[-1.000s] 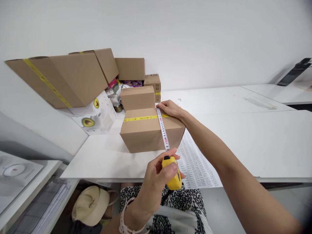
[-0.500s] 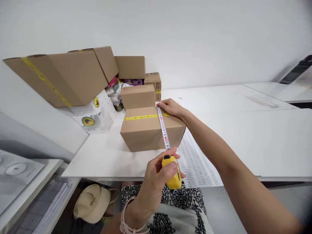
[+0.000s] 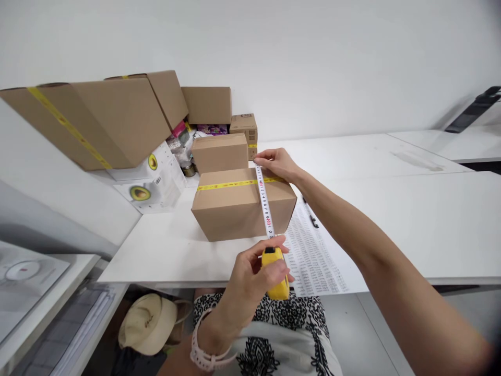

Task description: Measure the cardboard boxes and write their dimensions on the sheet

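Observation:
My left hand [image 3: 243, 279] is wrapped round the yellow case of a tape measure [image 3: 280, 288], in front of the table edge. Its white blade [image 3: 264, 204] is pulled out and runs across the top of a brown cardboard box [image 3: 230, 222] sealed with yellow tape. At the far edge of that box, my right hand [image 3: 281, 164] pinches the free end of the blade between thumb and fingers. Part of the box's right side is hidden by my right wrist.
Behind stands a smaller carton [image 3: 221, 152]. Large boxes [image 3: 113, 120] rest on white avocado-printed boxes [image 3: 151, 190] at left. Right of the measured box lie a printed sheet [image 3: 315, 263] and a black pen [image 3: 311, 214]. A beige cap [image 3: 148, 324] sits below the table.
My right hand has lifted slightly off the box's far edge, raising the blade end. The pen on the sheet has come into view. My left hand keeps its hold on the case.

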### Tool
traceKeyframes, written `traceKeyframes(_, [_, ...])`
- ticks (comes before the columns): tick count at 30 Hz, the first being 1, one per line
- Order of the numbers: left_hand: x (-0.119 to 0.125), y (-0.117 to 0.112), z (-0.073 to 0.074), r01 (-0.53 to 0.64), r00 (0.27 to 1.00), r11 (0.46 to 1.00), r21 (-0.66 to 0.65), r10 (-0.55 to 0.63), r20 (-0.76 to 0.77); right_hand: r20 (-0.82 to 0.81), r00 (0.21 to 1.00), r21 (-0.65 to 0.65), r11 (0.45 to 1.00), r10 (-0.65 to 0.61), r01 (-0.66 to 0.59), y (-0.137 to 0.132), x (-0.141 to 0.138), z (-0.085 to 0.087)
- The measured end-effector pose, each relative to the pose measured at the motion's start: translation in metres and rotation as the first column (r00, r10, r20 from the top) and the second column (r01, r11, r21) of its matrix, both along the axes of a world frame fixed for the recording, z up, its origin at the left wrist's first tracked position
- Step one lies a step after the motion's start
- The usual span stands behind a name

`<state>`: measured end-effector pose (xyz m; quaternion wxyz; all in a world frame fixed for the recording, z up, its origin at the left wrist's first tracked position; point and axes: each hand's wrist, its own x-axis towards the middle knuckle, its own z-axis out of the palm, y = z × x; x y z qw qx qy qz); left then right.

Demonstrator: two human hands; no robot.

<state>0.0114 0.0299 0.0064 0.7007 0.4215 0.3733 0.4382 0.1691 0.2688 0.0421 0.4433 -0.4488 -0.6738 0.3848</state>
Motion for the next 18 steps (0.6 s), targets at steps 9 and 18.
traceKeyframes(9, [-0.024,-0.018,-0.016,0.215,0.929,0.967,0.135,-0.161,-0.332,-0.228,0.948,0.205,0.941,-0.223,0.27,-0.096,0.082,0.012])
traceKeyframes(18, [0.028,0.015,-0.061,0.336,0.811,0.852,0.4,-0.046,-0.584,0.036,0.982,0.159,0.972,-0.183,0.175,-0.231,0.072,-0.09])
